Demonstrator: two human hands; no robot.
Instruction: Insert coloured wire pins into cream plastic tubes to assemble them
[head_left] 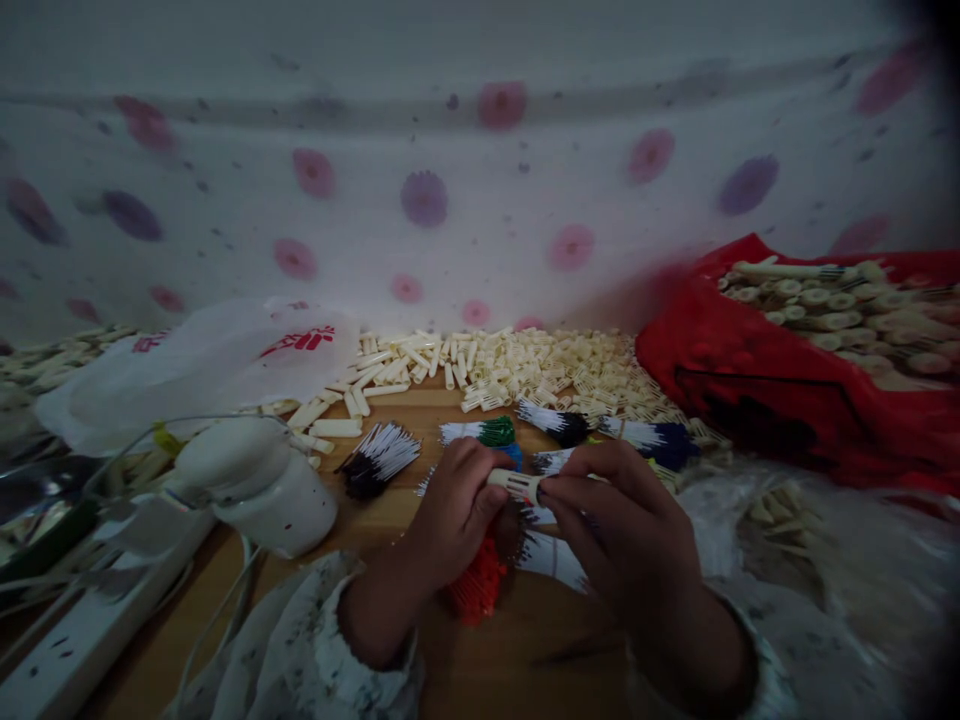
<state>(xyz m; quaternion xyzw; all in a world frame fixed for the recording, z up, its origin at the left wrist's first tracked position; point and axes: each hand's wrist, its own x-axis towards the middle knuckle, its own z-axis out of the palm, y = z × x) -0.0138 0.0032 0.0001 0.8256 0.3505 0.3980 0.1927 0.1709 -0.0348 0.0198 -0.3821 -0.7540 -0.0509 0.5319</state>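
My left hand [456, 505] is closed around a cream slotted pen barrel [517, 484], its slots turned up. At the barrel's right end, the fingers of my right hand [626, 525] are pinched together; whether a small part sits between them is too dark to tell. Below my hands lies a bundle of red-tipped pen refills [480, 583], partly covered by my left hand. White refills [553, 560] lie to its right. Behind are green-tipped refills [495, 431], black-tipped refills [382, 458] and dark blue-tipped refills [660, 440].
Cream pen parts [555, 362] are heaped along the back of the wooden table [540, 660]. At right stands a red bag [757, 350] of pen parts beside a clear plastic bag [810, 560]. A white rounded device [270, 490], a power strip [105, 620] and a white bag [217, 370] are left.
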